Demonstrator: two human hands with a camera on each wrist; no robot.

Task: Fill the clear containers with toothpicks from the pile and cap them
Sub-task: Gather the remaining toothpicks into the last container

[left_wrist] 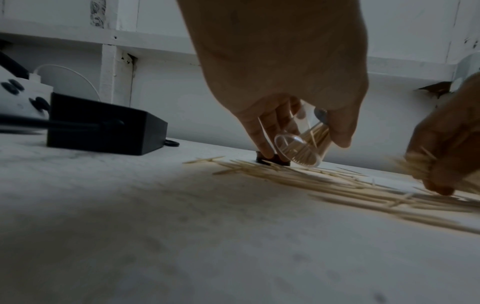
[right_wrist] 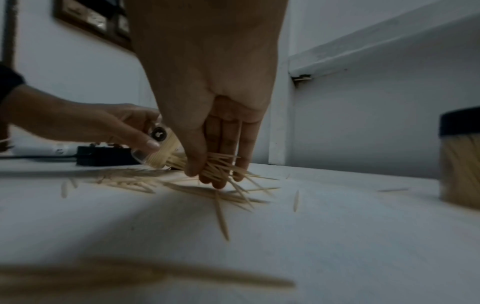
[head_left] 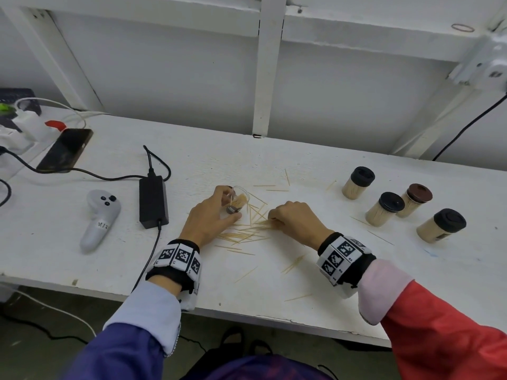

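Note:
My left hand (head_left: 229, 204) grips a clear container (head_left: 241, 198), tilted and partly filled with toothpicks. In the left wrist view the container (left_wrist: 303, 148) shows its round base, and a dark cap (left_wrist: 271, 160) lies on the table under my fingertips. Just to the right, my right hand (head_left: 270, 218) pinches a bunch of toothpicks (right_wrist: 221, 166) low over the pile (head_left: 244, 234). Thumb and fingers of the right hand (right_wrist: 205, 176) curl around the bunch. Loose toothpicks (left_wrist: 337, 185) are scattered between and in front of both hands.
Several filled, dark-capped containers (head_left: 356, 183) stand at the right; one (right_wrist: 459, 156) shows in the right wrist view. A black power brick (head_left: 153, 200), a white controller (head_left: 100, 218), a phone (head_left: 65, 150) and cables lie at the left. The table's front edge (head_left: 247, 315) is near.

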